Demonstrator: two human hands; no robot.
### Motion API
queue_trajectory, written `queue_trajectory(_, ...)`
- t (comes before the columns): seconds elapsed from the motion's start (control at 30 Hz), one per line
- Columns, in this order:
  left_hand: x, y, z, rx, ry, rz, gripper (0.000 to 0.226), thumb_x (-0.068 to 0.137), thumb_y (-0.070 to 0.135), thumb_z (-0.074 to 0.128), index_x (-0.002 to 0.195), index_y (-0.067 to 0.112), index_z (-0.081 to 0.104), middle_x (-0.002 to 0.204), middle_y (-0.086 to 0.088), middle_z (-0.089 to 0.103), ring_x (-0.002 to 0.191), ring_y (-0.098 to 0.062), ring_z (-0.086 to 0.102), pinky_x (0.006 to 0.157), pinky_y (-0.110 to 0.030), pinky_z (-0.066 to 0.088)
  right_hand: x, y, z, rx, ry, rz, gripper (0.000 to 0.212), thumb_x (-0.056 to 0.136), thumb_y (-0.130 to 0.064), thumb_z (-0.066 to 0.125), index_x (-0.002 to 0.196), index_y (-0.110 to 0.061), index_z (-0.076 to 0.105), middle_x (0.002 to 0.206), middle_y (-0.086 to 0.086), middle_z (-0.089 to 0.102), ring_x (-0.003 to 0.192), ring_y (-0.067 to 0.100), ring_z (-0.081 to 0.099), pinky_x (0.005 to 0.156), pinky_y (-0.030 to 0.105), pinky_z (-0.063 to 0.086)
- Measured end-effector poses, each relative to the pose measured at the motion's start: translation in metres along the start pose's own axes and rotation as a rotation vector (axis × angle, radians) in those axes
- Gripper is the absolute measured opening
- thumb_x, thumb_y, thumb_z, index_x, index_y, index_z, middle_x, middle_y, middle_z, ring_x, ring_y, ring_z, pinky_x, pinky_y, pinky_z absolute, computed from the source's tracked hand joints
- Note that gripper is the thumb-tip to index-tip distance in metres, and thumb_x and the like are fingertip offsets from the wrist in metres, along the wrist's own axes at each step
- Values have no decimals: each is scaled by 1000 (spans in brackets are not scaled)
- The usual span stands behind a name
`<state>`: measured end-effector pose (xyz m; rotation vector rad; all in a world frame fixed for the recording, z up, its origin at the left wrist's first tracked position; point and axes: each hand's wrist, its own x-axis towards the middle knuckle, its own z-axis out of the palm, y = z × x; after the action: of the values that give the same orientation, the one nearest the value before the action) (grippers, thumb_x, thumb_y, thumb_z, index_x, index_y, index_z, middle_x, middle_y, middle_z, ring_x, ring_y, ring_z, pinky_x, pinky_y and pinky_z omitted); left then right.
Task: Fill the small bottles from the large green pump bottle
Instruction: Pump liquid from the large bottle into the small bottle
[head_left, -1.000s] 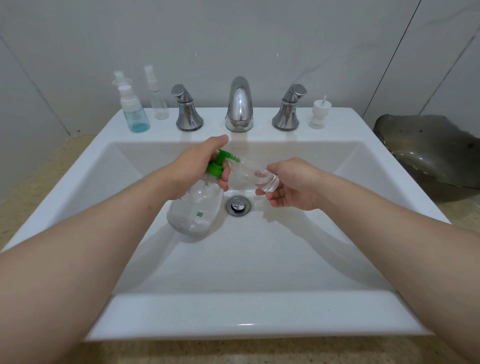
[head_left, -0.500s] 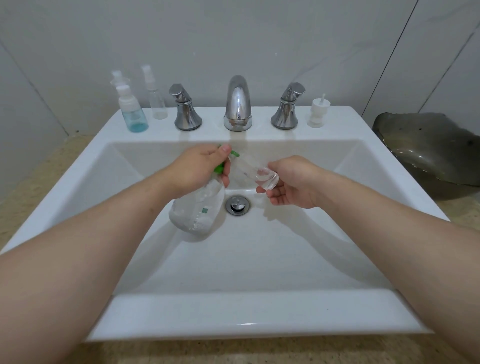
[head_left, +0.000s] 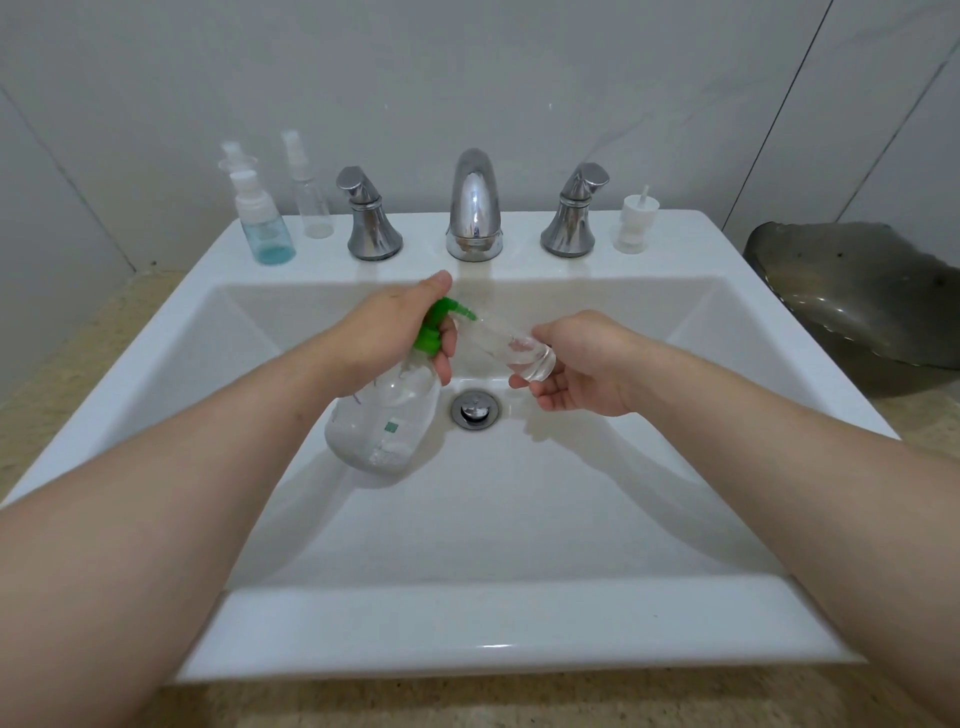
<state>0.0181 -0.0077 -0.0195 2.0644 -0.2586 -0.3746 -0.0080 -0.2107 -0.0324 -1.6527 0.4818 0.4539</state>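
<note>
You're over a white ceramic sink (head_left: 519, 623) set in a speckled beige counter (head_left: 78, 353), w/ a grey tiled wall (head_left: 519, 78) behind. Your L hand (head_left: 387, 332) is wrapped round the neck of the large clear bottle w/ green pump head (head_left: 384, 421), forefinger over the pump. Your R hand (head_left: 582, 364) pinches the small clear plastic bottle (head_left: 506, 345) by its base. It's tilted, mouth at the green nozzle, btwn both hands. Two more small spray bottles (head_left: 265, 228) stand beyond your L hand.
</note>
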Motion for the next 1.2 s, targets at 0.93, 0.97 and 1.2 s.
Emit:
queue_trajectory(0.93,-2,3,1,-73,-10,-8,54,107,46,37,75,9,59,63,-17,67,77,-35,69,97,-46,46,4,2,0,-11,5,2,31,108,-21,40,97,-9,66,85,17,72,51,19,52,59,31,51)
queue_trajectory(0.97,-3,4,1,-73,-4,-9,52,107,43,38,75,9,59,63,-17,66,76,-35,70,94,-45,47,3,2,0,-9,4,4,31,108,-21,40,97,-9,66,85,17,72,52,19,52,59,32,51)
queue_trajectory(1.2,0,6,0,-25,28,-85,29,100,30,36,85,9,50,62,-15,70,79,-29,62,82,-38,41,1,2,1,-26,5,-2,32,109,-22,40,96,-7,65,88,18,71,53,19,52,60,32,50)
